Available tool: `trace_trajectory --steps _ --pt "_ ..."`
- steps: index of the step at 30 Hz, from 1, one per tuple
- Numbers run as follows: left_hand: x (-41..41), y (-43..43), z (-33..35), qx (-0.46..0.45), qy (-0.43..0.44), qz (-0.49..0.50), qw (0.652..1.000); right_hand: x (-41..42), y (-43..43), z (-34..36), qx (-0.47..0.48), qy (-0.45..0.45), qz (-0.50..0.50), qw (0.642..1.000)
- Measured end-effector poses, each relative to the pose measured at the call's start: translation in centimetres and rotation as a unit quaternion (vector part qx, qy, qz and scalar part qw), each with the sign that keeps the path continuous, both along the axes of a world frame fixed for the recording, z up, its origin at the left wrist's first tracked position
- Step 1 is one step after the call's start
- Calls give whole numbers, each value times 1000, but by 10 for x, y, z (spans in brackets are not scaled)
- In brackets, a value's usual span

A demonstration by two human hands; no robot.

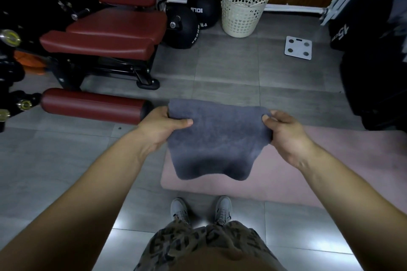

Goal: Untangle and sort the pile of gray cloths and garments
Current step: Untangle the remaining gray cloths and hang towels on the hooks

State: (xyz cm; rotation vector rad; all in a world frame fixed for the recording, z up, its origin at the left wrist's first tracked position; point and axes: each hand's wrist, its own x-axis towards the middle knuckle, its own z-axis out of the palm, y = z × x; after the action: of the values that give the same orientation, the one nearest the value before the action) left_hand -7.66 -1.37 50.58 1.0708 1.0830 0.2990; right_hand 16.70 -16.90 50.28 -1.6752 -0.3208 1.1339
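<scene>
the black medicine ball [204,4] reads "10lb" and the black object [340,34] at right shows "45"

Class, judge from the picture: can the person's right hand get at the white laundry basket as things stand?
Probably not without stepping forward. The right hand grips a corner of the gray towel, and the laundry basket stands well beyond the outstretched arms. No obstacle stands between them.
</scene>
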Motion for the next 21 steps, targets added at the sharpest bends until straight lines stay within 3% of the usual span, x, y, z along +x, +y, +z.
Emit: trace_trajectory --steps 4,7,9,11,15,21 --pt "10 2 3 109 134 38 984 -1 1 -1 19 -21 -27 999" --pt "10 1 0 157 91 20 983 2 -3 0 22 -53 104 993" --pt "8 -1 -1 171 69 -79 980 4 -4 0 -43 -132 200 970" --pt "6 -1 -4 226 107 -138 958 9 -4 -1 -88 -255 249 930" --pt "2 -1 -7 366 169 -122 907 17 -5 1 -101 -366 289 879" --pt "1 4 -13 363 188 -106 907 16 -3 3 -58 -381 262 885"
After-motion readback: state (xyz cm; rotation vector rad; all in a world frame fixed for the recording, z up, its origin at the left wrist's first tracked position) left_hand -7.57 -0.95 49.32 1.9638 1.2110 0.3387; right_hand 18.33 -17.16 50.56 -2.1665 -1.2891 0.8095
